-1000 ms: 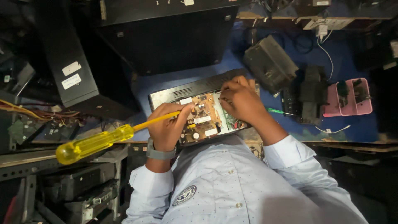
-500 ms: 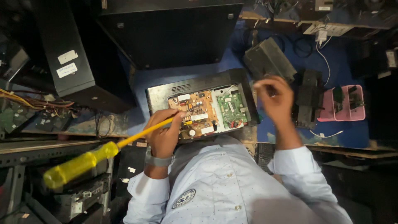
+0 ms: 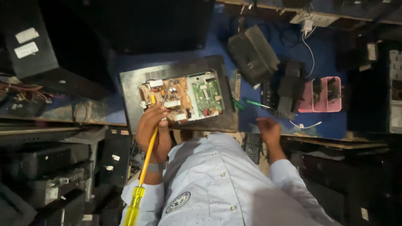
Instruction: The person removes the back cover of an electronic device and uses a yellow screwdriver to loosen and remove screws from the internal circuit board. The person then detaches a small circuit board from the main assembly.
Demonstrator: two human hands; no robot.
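Observation:
My left hand (image 3: 153, 130) grips a long yellow screwdriver (image 3: 146, 161) by its shaft. The clear yellow handle (image 3: 134, 206) hangs down by my sleeve, and the tip rests at the brown circuit board (image 3: 167, 97). That board lies beside a green circuit board (image 3: 207, 94) inside an opened black device casing (image 3: 176, 71) on the blue table (image 3: 335, 125). My right hand (image 3: 268, 130) hovers palm down over the table's near edge, to the right of the casing, fingers loosely apart and holding nothing that I can see. A green-handled tool (image 3: 253, 103) lies just above it.
A black boxy unit (image 3: 252, 54) and another dark part (image 3: 289, 90) sit to the right of the casing. Further right are a pink tray (image 3: 322, 95) and a white cable (image 3: 310, 48). Large black housings (image 3: 37, 54) crowd the left, with shelves of equipment (image 3: 54, 184) below.
My right hand left the boards, swung right, then dropped to the table's near edge. The screwdriver turned from slanting left to nearly upright, its handle now beside my left sleeve.

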